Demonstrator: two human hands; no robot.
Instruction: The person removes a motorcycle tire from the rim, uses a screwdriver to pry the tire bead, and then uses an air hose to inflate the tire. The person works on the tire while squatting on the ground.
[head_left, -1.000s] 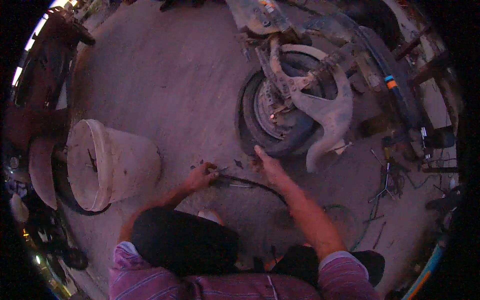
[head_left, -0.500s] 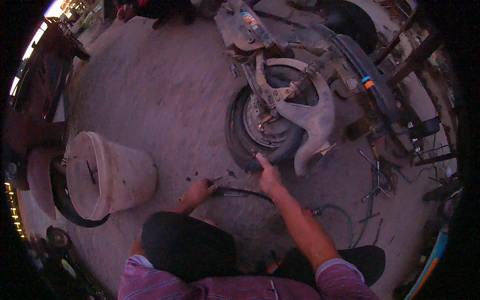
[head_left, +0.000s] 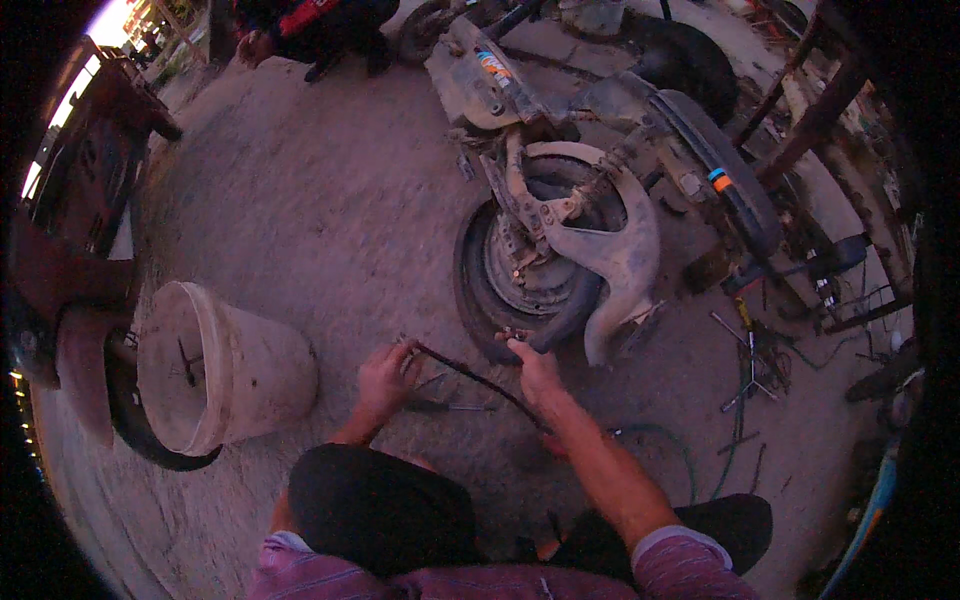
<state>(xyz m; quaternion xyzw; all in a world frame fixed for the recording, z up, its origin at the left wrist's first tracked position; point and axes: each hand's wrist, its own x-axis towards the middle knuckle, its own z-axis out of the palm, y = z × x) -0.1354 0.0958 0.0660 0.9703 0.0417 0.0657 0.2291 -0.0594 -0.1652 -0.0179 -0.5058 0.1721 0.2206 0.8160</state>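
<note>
Raised off the ground, my left hand (head_left: 386, 378) pinches the end of a dark hose (head_left: 480, 378). The hose slopes down to the right and passes behind my right forearm. My right hand (head_left: 539, 371) is at the near edge of a black tyre (head_left: 487, 318), fingers closed at a small light-brown piece I cannot make out. That tyre belongs to a dusty motorbike wheel lying tilted, with a pale curved mudguard (head_left: 622, 245) over it. Below my left hand, a thin screwdriver-like tool (head_left: 455, 407) lies on the ground.
A dirty white bucket (head_left: 262, 375) stands to the left, tilted towards a dark curved tyre piece (head_left: 150, 440). The motorbike's dark frame (head_left: 725, 185) stretches to the far right. A cross-shaped wrench (head_left: 752, 375) and a green hose (head_left: 675, 440) lie at right. Another person (head_left: 315, 25) is at the far left.
My left hand has lifted the hose end off the ground, slightly forward. My right hand has drawn back a little, its fingers closing at the tyre edge. The view has shifted slightly.
</note>
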